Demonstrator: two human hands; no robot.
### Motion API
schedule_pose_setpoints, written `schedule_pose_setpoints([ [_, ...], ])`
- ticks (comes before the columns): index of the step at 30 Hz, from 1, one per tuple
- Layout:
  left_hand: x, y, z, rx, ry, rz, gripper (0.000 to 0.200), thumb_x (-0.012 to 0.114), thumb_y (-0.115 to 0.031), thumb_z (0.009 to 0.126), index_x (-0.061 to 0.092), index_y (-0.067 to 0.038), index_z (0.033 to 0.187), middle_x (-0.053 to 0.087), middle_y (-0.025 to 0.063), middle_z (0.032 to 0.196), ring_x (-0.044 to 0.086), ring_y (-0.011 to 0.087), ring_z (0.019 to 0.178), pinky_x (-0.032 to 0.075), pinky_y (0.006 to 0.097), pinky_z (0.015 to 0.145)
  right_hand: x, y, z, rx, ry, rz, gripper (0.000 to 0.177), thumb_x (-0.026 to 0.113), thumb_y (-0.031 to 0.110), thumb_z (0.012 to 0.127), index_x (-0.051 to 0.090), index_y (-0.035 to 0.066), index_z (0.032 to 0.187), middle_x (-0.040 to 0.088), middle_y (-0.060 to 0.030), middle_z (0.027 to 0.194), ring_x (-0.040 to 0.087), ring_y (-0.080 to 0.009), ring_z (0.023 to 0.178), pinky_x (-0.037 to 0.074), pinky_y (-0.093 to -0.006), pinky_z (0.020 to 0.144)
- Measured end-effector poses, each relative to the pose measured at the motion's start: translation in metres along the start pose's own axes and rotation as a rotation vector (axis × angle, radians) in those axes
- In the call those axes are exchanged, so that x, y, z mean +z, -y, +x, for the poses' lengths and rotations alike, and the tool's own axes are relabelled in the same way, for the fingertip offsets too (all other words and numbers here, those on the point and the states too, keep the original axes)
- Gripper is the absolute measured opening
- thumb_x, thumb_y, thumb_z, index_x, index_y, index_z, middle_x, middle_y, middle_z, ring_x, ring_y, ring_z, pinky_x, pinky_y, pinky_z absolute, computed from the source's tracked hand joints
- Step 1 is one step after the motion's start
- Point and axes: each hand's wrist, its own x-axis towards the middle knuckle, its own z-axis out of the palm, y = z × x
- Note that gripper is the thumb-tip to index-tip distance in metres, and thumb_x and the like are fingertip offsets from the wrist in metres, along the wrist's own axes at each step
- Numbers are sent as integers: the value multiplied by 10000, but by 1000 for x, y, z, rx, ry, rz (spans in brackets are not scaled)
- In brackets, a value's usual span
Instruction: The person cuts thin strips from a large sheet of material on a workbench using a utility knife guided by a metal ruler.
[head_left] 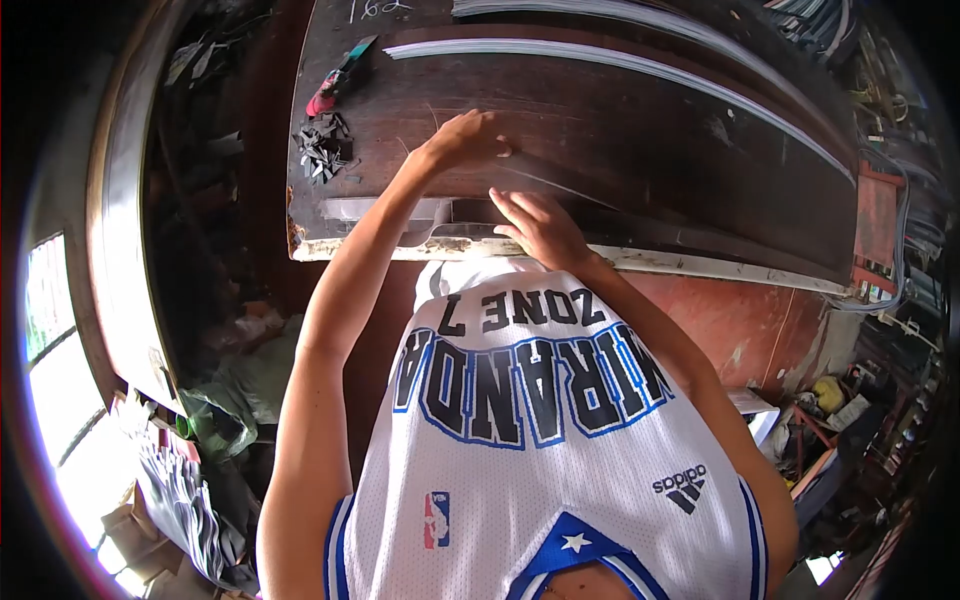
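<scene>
My left hand is above the dark tabletop, its fingers curled together at the near end of a thin dark strip with a pale edge. The strip slants away to the right; the fingertips' exact hold on it is partly hidden. Closer to the front edge, my right hand has its fingers stretched out, pointing left, over a flat dark piece. A greyish flat strip lies along the front edge, partly behind my left forearm.
Small dark offcuts are heaped at the table's left edge, beside a cutter-like tool with a pink end. Long stacks of thin strips lie across the back. Plastic bags and papers crowd the lower left; clutter fills the right.
</scene>
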Motion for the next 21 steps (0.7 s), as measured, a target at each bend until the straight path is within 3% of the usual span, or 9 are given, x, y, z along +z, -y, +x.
schedule_pose_setpoints([
  [4,9,13,-1,0,25,-90,200,672,-104,871,746,-104,1057,738,109,1013,713,254,921,547,379,803,1,1,0,5,-10,15,637,692,322,874,479,19,1392,588,-105,1134,587,-235,1033,475,-347,938],
  [7,20,20,1,-21,-26,-154,190,669,-174,870,753,-175,1040,741,79,983,710,275,903,547,396,784,0,1,0,13,28,14,632,676,330,886,472,14,1394,585,-106,1142,584,-239,1039,467,-351,949],
  [16,16,32,-5,-63,-31,-155,197,675,-90,867,747,-133,1045,737,100,1010,708,261,950,541,373,811,4,1,-4,9,-6,43,611,666,326,894,476,25,1391,587,-108,1138,582,-249,1047,463,-358,964],
  [19,9,46,-12,-95,-14,-161,207,655,-11,878,729,-60,1066,737,106,979,697,166,842,554,302,702,4,2,-4,15,-19,46,605,667,329,894,486,26,1386,592,-106,1137,583,-246,1048,467,-356,962],
  [21,10,65,-17,-124,-19,-126,202,653,-19,879,729,-57,1063,737,110,987,699,173,849,552,305,716,4,1,-8,7,-26,26,596,668,329,895,499,28,1380,603,-108,1129,587,-243,1041,467,-355,962],
])
